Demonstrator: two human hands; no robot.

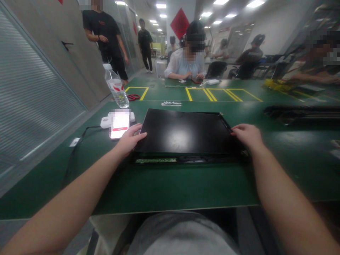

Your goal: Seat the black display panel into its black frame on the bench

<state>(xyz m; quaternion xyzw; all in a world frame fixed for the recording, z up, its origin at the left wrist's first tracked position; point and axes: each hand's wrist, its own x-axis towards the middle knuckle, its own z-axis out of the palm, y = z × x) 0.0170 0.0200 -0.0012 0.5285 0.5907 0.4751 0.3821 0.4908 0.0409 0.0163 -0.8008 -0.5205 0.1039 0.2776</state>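
A flat, black, glossy screen panel [183,131] lies in front of me over a dark frame [212,160]. Along the frame's near side shows a narrow green circuit board [156,160]. My left hand [130,139] grips the panel's left edge, thumb on top and fingers at the side. At the right edge my right hand [248,136] is closed in a pinch; whether it holds the panel alone or also the frame, I cannot tell. The panel's near edge sits slightly apart from the frame.
Left of the panel are a lit phone [120,124], a white power strip [105,122] with a black cable, a tilted water bottle [117,86] and red-handled scissors [133,96]. Dark parts [300,114] lie to the right. Across the green table [186,191] sits a person [186,63].
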